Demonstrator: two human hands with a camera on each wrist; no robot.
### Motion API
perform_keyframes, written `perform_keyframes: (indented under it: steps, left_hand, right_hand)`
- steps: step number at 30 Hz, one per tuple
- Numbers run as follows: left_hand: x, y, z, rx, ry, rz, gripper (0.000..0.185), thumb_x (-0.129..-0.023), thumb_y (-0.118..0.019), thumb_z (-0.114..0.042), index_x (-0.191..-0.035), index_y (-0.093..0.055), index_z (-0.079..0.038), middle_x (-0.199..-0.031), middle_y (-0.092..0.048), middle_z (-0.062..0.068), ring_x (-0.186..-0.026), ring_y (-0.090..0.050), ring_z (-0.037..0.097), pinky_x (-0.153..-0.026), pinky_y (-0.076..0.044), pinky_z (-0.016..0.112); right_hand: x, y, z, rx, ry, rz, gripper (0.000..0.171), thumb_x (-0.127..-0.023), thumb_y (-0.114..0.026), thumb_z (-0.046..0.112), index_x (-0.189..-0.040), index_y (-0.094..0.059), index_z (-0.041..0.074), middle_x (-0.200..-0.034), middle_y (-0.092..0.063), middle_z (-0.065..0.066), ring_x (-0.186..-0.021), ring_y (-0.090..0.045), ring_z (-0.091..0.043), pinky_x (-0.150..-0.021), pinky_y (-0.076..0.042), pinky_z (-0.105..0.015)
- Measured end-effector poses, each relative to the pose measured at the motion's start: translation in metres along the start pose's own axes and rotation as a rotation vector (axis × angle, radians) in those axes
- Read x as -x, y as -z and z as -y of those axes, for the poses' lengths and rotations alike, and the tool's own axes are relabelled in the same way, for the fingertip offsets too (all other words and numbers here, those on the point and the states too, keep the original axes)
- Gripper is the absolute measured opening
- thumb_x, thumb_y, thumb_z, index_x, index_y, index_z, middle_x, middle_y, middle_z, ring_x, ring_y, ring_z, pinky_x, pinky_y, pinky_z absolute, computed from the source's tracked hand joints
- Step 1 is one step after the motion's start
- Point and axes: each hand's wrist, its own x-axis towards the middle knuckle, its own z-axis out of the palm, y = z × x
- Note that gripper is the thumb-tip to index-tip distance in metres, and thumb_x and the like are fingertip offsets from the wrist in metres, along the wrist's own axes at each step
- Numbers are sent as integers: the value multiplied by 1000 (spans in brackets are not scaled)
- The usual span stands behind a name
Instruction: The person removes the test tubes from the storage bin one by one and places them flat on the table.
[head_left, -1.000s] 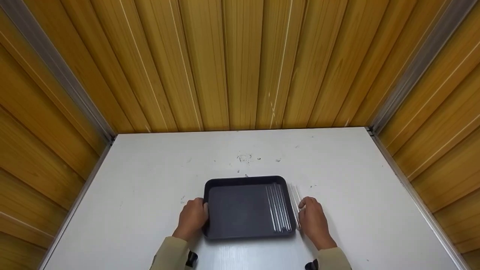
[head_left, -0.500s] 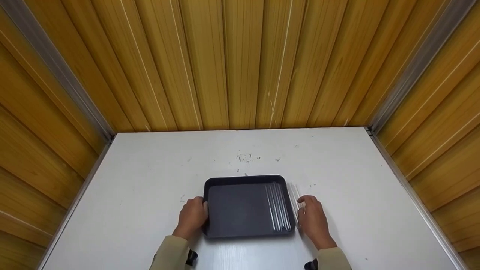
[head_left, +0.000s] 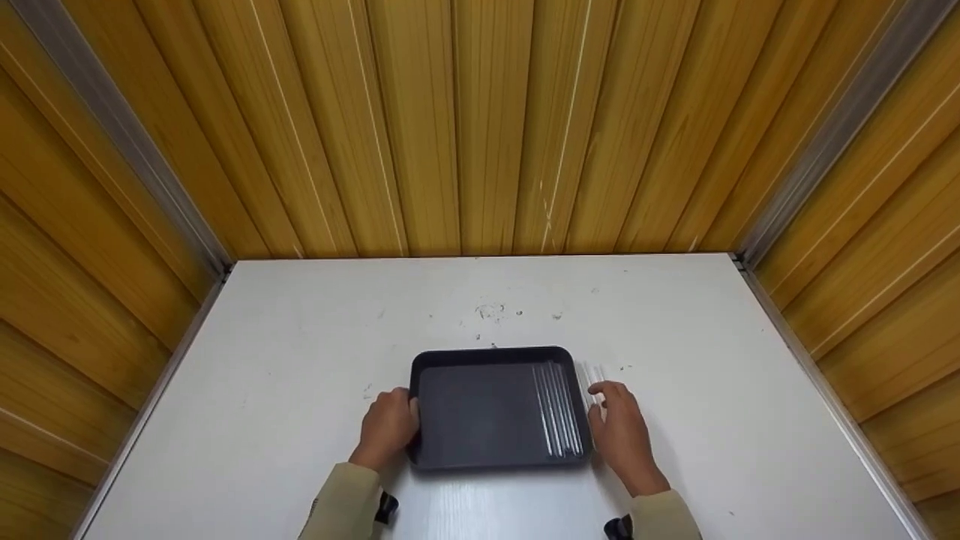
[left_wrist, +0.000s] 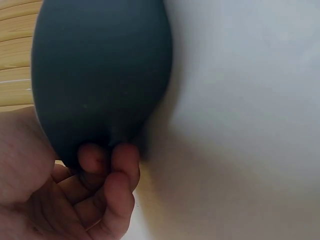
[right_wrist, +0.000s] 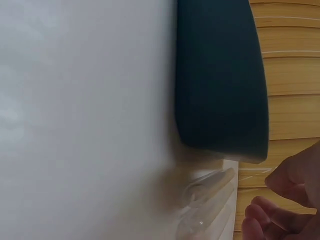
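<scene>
Head view: the left hand (head_left: 387, 426) grips a dark rectangular tray (head_left: 476, 420) by its left rim; clear tubes (head_left: 557, 412) lie inside, rightward. The right hand (head_left: 621, 431), fingers bent around nothing, is beside loose tubes (right_wrist: 211, 188) on the table (head_left: 300, 337); a nudge could roll these away.

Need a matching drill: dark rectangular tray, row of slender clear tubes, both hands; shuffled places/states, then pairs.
1. Dark rectangular tray
2. Row of slender clear tubes
3. Left hand
4. Right hand

A. Gripping the tray's left edge
B. Gripped at one edge
C. Just past the tray's right edge, fingers bent
D. Inside the tray, along its right side

Pairs: 1-B, 2-D, 3-A, 4-C
</scene>
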Motion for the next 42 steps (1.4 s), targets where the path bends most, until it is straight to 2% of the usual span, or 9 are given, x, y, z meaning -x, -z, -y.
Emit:
perform_keyframes:
  steps: [10, 17, 22, 33, 42]
  left_hand:
    - [0, 1, -1, -1, 9, -2, 20, -94, -57, -15, -96, -67, 2, -85, -70, 17, -71, -66, 26, -61, -50, 41]
    - [1, 3, -1, 0, 10, -2, 20, -94, -57, -14, -94, -67, 3, -85, -69, 17, -69, -65, 25, -60, -49, 41]
    - [1, 2, -2, -3, 17, -13, 19, -93, -58, -14, -90, -66, 3, -81, -69, 16, -67, -65, 24, -58, -49, 39]
    - [0, -2, -2, 28, 46, -28, 20, -93, -58, -15, -91, -68, 2, -82, -70, 16, -68, -65, 26, -59, -49, 41]
    - [0, -2, -1, 19, 23, -44, 19, -93, -58, -14, -88, -67, 2, -81, -69, 18, -69, -66, 30, -59, -49, 43]
  right_hand:
    - [-4, -6, 20, -47, 50, 38, 26, -91, -58, 3, -117, -60, 5, -118, -59, -10, -98, -60, -21, -81, -50, -39]
    - [-3, -21, 32, -26, 128, 31, 27, -87, -62, -1, -114, -62, 2, -108, -61, -8, -84, -56, -13, -70, -48, -30]
    - [-2, -27, 37, -32, 144, 60, 27, -86, -63, -2, -113, -62, 2, -108, -61, -8, -83, -58, -13, -68, -49, -29]
    - [4, -41, 43, 14, 169, 125, 24, -84, -65, -4, -108, -64, 1, -105, -63, -12, -95, -64, -25, -75, -52, -38]
    - [5, -43, 48, 55, 190, 108, 20, -84, -66, -2, -104, -65, 1, -107, -63, -16, -102, -62, -32, -81, -52, -43]
